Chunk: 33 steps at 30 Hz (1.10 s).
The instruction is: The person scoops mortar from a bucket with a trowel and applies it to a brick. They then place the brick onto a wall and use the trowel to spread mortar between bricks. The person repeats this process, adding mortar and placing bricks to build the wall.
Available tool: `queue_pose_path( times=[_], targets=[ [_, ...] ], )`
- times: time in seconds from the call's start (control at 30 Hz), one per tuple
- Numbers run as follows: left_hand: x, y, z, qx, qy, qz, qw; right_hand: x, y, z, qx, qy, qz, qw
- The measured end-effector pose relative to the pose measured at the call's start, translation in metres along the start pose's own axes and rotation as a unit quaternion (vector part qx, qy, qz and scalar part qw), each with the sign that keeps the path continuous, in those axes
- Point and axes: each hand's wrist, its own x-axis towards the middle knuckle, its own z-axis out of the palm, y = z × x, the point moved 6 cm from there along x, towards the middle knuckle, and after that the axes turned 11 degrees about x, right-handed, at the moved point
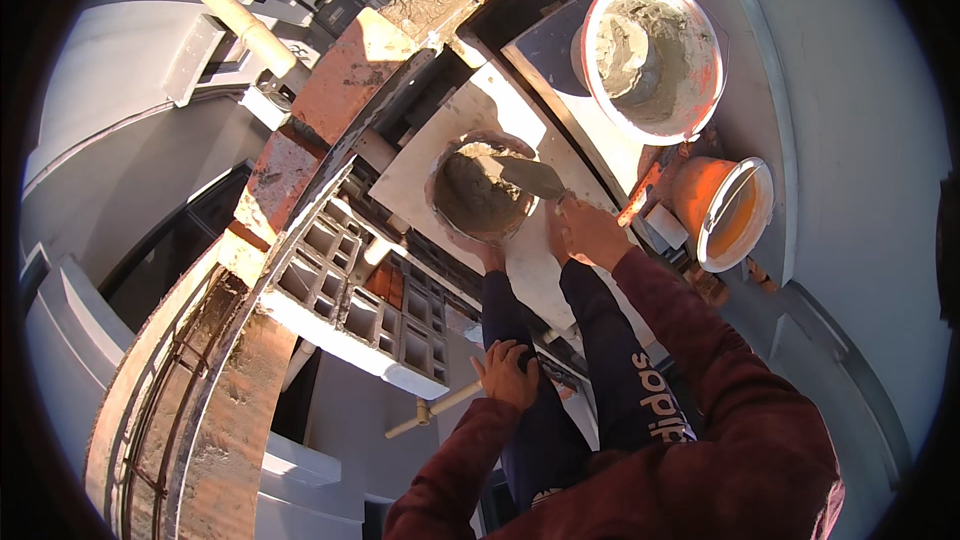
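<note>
My right hand (590, 229) grips a trowel (530, 176) by its handle. Its blade reaches over the rim of a round bucket (436, 202) between my feet, with grey wet mortar (478, 190) inside. Some mortar lies at the blade's tip. On my left knee rests my left hand (507, 374), fingers spread and holding nothing. Beneath the bucket is a pale board (410, 165).
A large bucket of mortar (655, 60) stands at the far right, with an orange bucket (728, 210) tilted beside it. Along the left curves a brick wall (345, 75) topped farther off with mortar. Hollow blocks (365, 315) sit below, and a wooden pole (240, 20) juts beyond.
</note>
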Motion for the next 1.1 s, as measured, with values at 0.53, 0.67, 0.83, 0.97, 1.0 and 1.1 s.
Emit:
queue_pose_path(
  times=[0.53, 0.67, 0.83, 0.97, 1.0, 1.1],
  targets=[
    [-0.007, -0.003, 0.032, 0.02, -0.041, -0.021, 0.999, 0.069, -0.027, 0.08, -0.177, -0.168, -0.018, 0.97],
    [-0.007, 0.002, 0.044, -0.003, -0.044, -0.026, 0.999, 0.084, -0.01, 0.106, -0.184, -0.215, -0.065, 0.957],
    [-0.008, 0.004, 0.049, -0.002, -0.028, -0.024, 0.999, 0.116, -0.004, 0.156, -0.164, -0.272, -0.078, 0.945],
    [-0.008, 0.005, 0.051, -0.018, -0.023, -0.022, 0.999, 0.111, 0.018, 0.141, 0.02, -0.304, 0.005, 0.952],
    [-0.007, 0.005, 0.051, -0.018, -0.026, -0.022, 0.999, 0.104, 0.036, 0.13, 0.144, -0.299, 0.071, 0.941],
    [-0.007, 0.006, 0.05, -0.017, -0.025, -0.025, 0.999, 0.104, 0.07, 0.128, 0.27, -0.345, 0.093, 0.894]
  ],
)
